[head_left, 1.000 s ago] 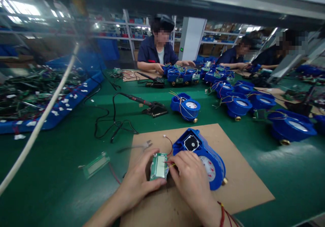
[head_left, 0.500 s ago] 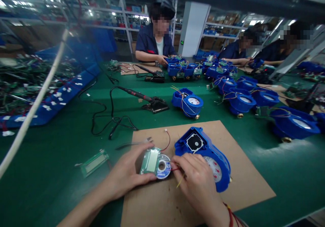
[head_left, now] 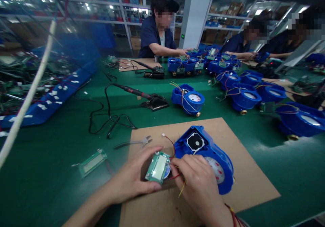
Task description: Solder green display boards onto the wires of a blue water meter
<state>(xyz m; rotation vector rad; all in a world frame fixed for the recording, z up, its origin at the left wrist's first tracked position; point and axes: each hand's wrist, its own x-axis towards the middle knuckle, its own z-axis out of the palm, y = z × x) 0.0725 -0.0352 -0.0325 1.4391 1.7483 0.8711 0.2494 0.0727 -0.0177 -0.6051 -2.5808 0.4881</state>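
Note:
My left hand (head_left: 134,176) grips a green circuit board with a display (head_left: 157,167) by its edges, tilted over a solder spool (head_left: 167,171) that is mostly covered. Fingertips of my right hand (head_left: 198,179) pinch thin red and yellow wires (head_left: 182,188) at the board's right edge. Just behind that hand a blue water meter (head_left: 224,164) lies on the cardboard sheet (head_left: 250,176), its square compartment uncovered. A red wire with a white plug (head_left: 164,135) curves up behind the board. Cutting pliers (head_left: 133,142) rest beyond my left hand.
Another display board (head_left: 92,163) lies left on the green table (head_left: 50,193). A soldering iron (head_left: 134,91) sits in its stand, near a single blue meter (head_left: 188,100). More meters (head_left: 245,98) stand to the right. A blue bin (head_left: 50,110) holds many boards. Co-workers sit across the table.
The display board has shifted right and tilted, now covering most of the solder spool. My right hand stays beside it with the wires. The co-worker opposite has reached toward the meters.

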